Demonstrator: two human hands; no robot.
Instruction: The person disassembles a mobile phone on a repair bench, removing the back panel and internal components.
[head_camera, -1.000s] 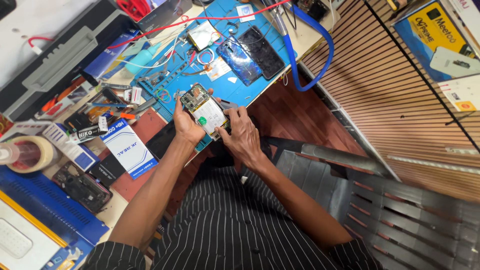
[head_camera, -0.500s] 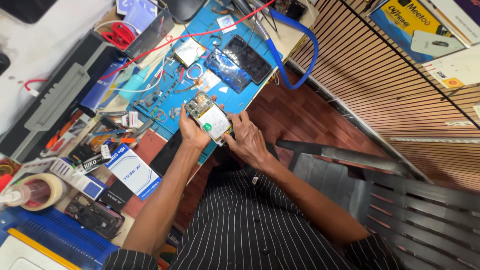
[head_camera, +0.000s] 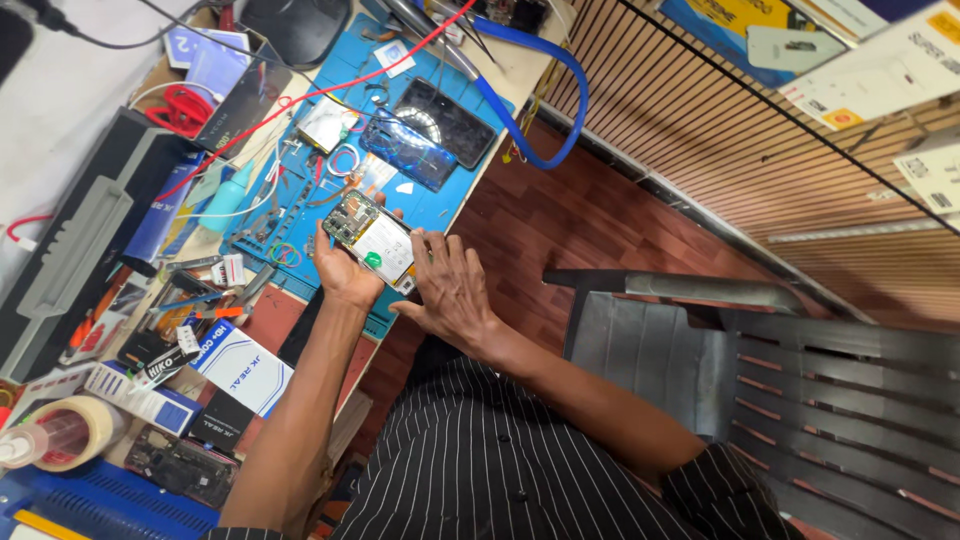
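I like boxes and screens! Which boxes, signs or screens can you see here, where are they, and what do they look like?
Opened phone: held in left hand, right hand touching it; insides showing.
Dark phone screens: two flat rectangles on the blue mat.
White and blue box: bench edge, beside the left forearm.
Yellow and blue package: on the slatted wall, top.
White cards: wall, top right.

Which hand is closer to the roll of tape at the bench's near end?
Left. The left hand holds the opened phone on the same side as the tape roll; the right hand is farther across.
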